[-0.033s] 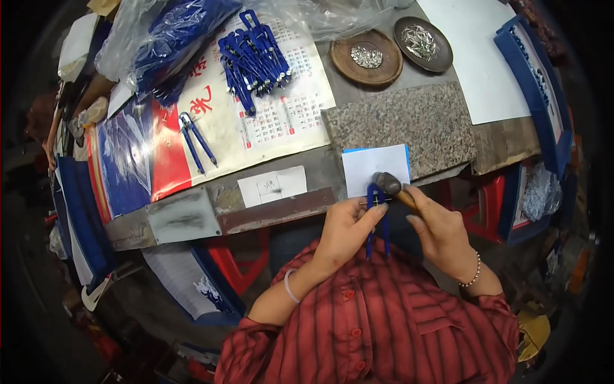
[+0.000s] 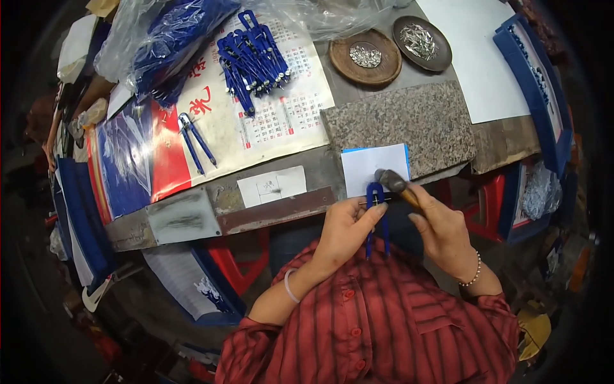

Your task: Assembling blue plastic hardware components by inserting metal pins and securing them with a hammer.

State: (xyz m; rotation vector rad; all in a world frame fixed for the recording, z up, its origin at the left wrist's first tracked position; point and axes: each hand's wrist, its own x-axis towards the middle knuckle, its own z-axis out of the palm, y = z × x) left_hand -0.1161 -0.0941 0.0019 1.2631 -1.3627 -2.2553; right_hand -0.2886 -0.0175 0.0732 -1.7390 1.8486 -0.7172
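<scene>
Nothing is shifting between the two moments: both hands are staying put at the near table edge. Left hand (image 2: 348, 230) is pinching a blue compass (image 2: 376, 217) upright against the white card (image 2: 374, 168). Right hand (image 2: 441, 230) is gripping a small hammer (image 2: 396, 184), its head touching the compass top, beside the granite slab (image 2: 403, 125).

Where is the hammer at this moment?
In the head view the hammer is in the right hand, its head just above the blue compass pinched by the left hand, beside the white paper.
</scene>
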